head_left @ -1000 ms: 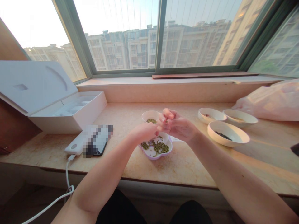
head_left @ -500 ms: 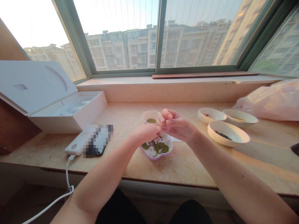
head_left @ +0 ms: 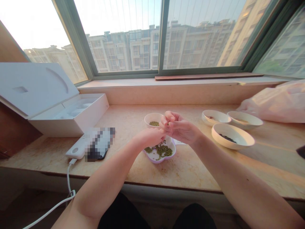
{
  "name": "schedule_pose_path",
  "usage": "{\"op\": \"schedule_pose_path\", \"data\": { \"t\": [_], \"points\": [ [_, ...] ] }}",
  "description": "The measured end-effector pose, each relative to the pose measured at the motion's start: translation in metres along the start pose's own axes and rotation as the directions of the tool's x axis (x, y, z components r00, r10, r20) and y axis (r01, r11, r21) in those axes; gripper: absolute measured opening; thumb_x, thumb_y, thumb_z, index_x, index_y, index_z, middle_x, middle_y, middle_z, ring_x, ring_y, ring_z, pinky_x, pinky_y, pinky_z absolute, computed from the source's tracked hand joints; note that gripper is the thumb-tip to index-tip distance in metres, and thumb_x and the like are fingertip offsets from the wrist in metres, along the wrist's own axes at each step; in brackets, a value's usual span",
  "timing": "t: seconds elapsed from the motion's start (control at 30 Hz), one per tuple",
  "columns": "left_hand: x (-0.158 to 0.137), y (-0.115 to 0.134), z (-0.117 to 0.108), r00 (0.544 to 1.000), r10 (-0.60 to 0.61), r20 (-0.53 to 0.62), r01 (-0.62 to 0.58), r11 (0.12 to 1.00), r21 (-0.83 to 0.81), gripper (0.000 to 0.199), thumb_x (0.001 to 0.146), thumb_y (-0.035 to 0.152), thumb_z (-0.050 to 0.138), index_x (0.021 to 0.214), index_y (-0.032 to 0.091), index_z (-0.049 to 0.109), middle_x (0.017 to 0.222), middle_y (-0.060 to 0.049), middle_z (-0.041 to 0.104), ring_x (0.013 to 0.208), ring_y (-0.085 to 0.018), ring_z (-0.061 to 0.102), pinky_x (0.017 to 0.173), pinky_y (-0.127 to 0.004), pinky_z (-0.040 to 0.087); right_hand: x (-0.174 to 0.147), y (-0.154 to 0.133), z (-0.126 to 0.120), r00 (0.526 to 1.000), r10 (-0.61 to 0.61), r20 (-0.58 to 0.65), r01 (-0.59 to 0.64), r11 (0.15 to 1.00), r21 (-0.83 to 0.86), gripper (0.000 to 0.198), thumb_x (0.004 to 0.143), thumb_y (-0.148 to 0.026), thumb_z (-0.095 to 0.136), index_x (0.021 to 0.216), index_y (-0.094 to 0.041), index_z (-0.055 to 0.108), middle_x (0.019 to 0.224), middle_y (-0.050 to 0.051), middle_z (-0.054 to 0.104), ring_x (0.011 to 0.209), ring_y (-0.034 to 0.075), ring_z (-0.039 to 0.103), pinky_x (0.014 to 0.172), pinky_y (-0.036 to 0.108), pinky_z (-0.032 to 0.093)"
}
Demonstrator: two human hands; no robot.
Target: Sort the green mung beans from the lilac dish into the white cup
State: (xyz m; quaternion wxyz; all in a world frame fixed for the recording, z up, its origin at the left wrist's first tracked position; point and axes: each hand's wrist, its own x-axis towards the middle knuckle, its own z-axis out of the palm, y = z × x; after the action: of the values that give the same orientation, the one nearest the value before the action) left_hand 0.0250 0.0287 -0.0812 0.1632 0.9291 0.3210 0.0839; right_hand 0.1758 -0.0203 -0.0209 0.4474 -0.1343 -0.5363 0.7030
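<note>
My right hand (head_left: 181,128) is curled with thumb and fingers together, and a bit of green mung bean (head_left: 168,123) shows between them. Close against it, my left hand (head_left: 152,136) has its fingers closed at the right hand's fingertips; whatever they pinch is hidden. Both hands hover over a lilac-edged white dish (head_left: 158,161), which holds scattered green mung beans (head_left: 165,150) and some small pale and dark bits. Just behind the hands stands a white bowl (head_left: 146,119) with more mung beans (head_left: 154,123) in it, its right side covered by my right hand.
On the right are three white bowls: one with dark beans (head_left: 227,138), one with reddish bits (head_left: 211,118), one with pale contents (head_left: 243,121). A plastic bag (head_left: 276,103) lies behind them. On the left are an open white box (head_left: 92,113), a power bank (head_left: 76,147) and a phone (head_left: 102,152).
My left hand has shifted very slightly at the right hand's fingertips. The right hand and the dishes stay where they were.
</note>
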Motion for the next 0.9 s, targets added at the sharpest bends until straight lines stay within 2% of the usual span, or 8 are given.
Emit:
{"op": "schedule_pose_path", "data": {
  "t": [0.1,0.2,0.33,0.43,0.57,0.63,0.77,0.9],
  "points": [
    [-0.004,0.006,-0.005,1.000,0.003,-0.006,-0.002,0.989,0.145,0.019,0.092,0.017,0.044,0.077,0.016,0.055,0.080,-0.004,0.050,0.076,-0.018,0.045,0.072,-0.034,0.039,0.002,-0.001,0.001,0.997,-0.011,-0.072,0.012,1.000,0.017,0.036,0.067,-0.022,0.086,0.069,-0.021,0.050,0.073,-0.005,0.060,0.054,0.006,0.043,0.053,0.023,0.038],
    [-0.008,0.013,-0.017,0.998,-0.008,0.064,-0.004,0.984,0.180,0.020,0.091,0.015,0.045,0.072,0.017,0.053,0.074,-0.003,0.050,0.069,-0.016,0.044,0.070,-0.033,0.038,0.006,0.000,-0.002,0.975,-0.041,-0.217,0.032,0.998,-0.048,0.033,0.066,-0.026,0.087,0.071,-0.021,0.055,0.079,-0.004,0.064,0.055,0.007,0.043,0.053,0.024,0.039],
    [-0.013,0.021,-0.040,0.982,0.012,0.188,-0.003,0.999,-0.049,0.011,0.088,0.018,0.050,0.080,0.018,0.058,0.075,-0.001,0.056,0.069,-0.015,0.049,0.065,-0.029,0.037,0.014,0.011,-0.015,0.904,-0.152,-0.399,0.025,0.952,-0.307,0.031,0.066,-0.034,0.085,0.076,-0.020,0.059,0.080,-0.002,0.065,0.058,0.008,0.047,0.055,0.024,0.040],
    [-0.017,0.026,-0.052,0.975,0.077,0.208,-0.026,0.971,-0.237,0.007,0.090,0.022,0.053,0.090,0.018,0.059,0.077,0.001,0.057,0.071,-0.012,0.052,0.064,-0.026,0.039,0.018,0.020,-0.028,0.835,-0.309,-0.455,-0.066,0.765,-0.641,0.022,0.072,-0.034,0.078,0.080,-0.019,0.064,0.078,0.001,0.067,0.063,0.012,0.054,0.062,0.029,0.044],
    [-0.022,0.029,-0.061,0.947,0.228,0.225,-0.038,0.778,-0.628,0.015,0.090,0.030,0.058,0.083,0.017,0.055,0.070,0.003,0.051,0.065,-0.009,0.047,0.059,-0.024,0.037,0.015,0.027,-0.036,0.859,-0.395,-0.327,-0.200,0.328,-0.923,0.019,0.082,-0.024,0.061,0.097,-0.018,0.073,0.086,0.006,0.073,0.068,0.017,0.059,0.071,0.034,0.047],
    [-0.024,0.030,-0.064,0.940,0.279,0.196,-0.038,0.657,-0.753,0.022,0.088,0.035,0.064,0.081,0.016,0.054,0.068,0.004,0.047,0.061,-0.008,0.043,0.055,-0.023,0.032,0.013,0.027,-0.037,0.884,-0.379,-0.273,-0.205,0.211,-0.956,0.026,0.079,-0.020,0.061,0.101,-0.017,0.074,0.086,0.007,0.074,0.069,0.019,0.060,0.072,0.034,0.047],
    [-0.029,0.033,-0.069,0.956,0.271,0.112,-0.029,0.469,-0.882,0.032,0.080,0.041,0.073,0.079,0.016,0.054,0.063,0.004,0.044,0.056,-0.007,0.036,0.051,-0.024,0.024,0.010,0.027,-0.036,0.902,-0.378,-0.210,-0.168,0.142,-0.975,0.039,0.066,-0.020,0.072,0.105,-0.017,0.073,0.095,0.008,0.075,0.081,0.024,0.065,0.075,0.034,0.048],
    [-0.034,0.035,-0.071,0.974,0.225,0.007,-0.068,0.323,-0.944,0.036,0.074,0.043,0.077,0.076,0.017,0.052,0.060,0.005,0.041,0.053,-0.006,0.033,0.051,-0.026,0.023,0.011,0.028,-0.031,0.905,-0.357,-0.232,-0.195,0.138,-0.971,0.029,0.070,-0.022,0.072,0.100,-0.018,0.074,0.099,0.009,0.074,0.080,0.023,0.065,0.074,0.033,0.048]
  ]
}}
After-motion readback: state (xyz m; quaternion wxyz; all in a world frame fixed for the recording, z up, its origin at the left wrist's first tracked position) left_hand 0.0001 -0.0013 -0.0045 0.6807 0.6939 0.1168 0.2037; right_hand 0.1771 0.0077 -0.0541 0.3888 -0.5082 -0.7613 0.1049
